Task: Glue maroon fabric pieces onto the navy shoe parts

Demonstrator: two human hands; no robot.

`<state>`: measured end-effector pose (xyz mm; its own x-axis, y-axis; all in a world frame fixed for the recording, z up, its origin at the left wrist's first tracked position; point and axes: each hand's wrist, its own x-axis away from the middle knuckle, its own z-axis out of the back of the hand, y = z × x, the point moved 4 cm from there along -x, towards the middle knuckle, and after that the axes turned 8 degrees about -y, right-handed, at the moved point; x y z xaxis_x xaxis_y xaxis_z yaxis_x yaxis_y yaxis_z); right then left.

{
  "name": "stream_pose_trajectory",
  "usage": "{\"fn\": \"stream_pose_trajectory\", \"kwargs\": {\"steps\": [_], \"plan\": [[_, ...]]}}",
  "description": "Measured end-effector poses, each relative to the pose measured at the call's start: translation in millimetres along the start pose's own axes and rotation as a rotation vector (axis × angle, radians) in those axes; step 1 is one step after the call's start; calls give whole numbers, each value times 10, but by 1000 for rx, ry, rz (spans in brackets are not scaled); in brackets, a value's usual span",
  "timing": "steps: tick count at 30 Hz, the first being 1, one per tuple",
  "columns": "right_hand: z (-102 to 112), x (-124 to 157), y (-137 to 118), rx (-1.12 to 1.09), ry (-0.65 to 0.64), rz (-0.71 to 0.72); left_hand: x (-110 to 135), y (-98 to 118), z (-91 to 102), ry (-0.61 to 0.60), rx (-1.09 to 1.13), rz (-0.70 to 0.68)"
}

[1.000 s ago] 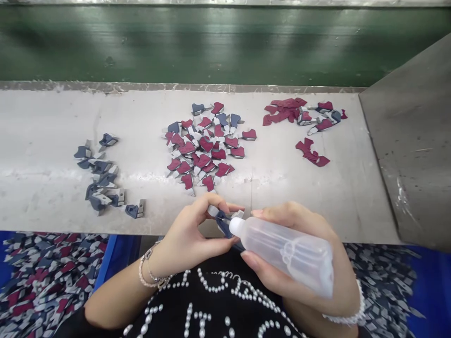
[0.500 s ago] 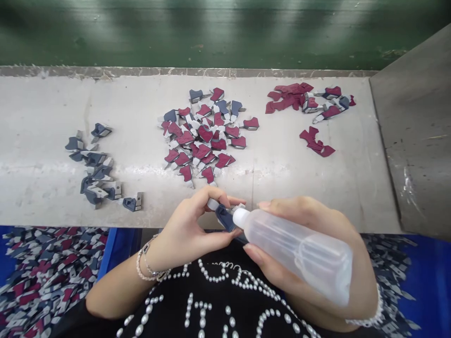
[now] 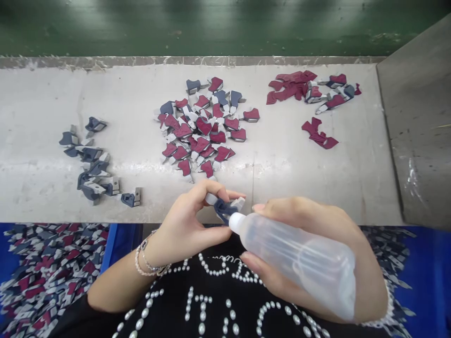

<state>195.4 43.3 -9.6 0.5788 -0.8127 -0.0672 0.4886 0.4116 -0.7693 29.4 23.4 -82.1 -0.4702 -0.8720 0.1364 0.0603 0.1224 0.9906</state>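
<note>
Between the thumb and fingers of my left hand (image 3: pixel 192 218) is a small dark blue and grey plastic part (image 3: pixel 222 206), its hollow side facing up. My right hand (image 3: pixel 313 220) is wrapped round a translucent squeeze bottle (image 3: pixel 299 258) with a white cap. The bottle lies tilted, its tip at the part's hollow; whether liquid comes out I cannot make out. Just beyond my hands lies a pile of similar parts (image 3: pixel 202 129), many faced with dark red pieces. To the left is a group of blue and grey parts (image 3: pixel 93 162) without red.
Loose dark red pieces (image 3: pixel 291 87) lie at the back right, beside a few parts. A smaller red cluster (image 3: pixel 319 134) is nearer. A metal panel (image 3: pixel 419 122) bounds the table (image 3: pixel 317 183) at right. Below the edge, blue bins hold many parts (image 3: pixel 45 277).
The bottle's tip has shifted slightly left and the part has turned a little in my left hand. The whole view has moved slightly, so the table appears higher.
</note>
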Motion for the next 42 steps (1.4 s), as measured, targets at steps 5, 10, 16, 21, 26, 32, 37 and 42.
{"fn": "stream_pose_trajectory", "kwargs": {"steps": [5,10,16,21,26,32,37,42], "plan": [[-3,-9,-17,42,-17,-7,0,10,0,8,-22,-10],[18,21,32,-105,-15,-62,1,23,-6,-2,-70,-20],[13,36,37,-120,-79,-53,-4,27,3,13,-77,-34],[26,63,55,-102,-62,-62,-10,40,-1,-6,-117,-39],[36,64,64,-99,-116,-34,-13,38,14,34,-148,-28],[44,69,68,-78,-108,-42,-7,31,17,20,-251,-44],[52,97,61,-25,-105,-29,8,26,18,12,-301,-37],[56,84,42,-52,-175,5,24,23,53,85,-314,-3]]}}
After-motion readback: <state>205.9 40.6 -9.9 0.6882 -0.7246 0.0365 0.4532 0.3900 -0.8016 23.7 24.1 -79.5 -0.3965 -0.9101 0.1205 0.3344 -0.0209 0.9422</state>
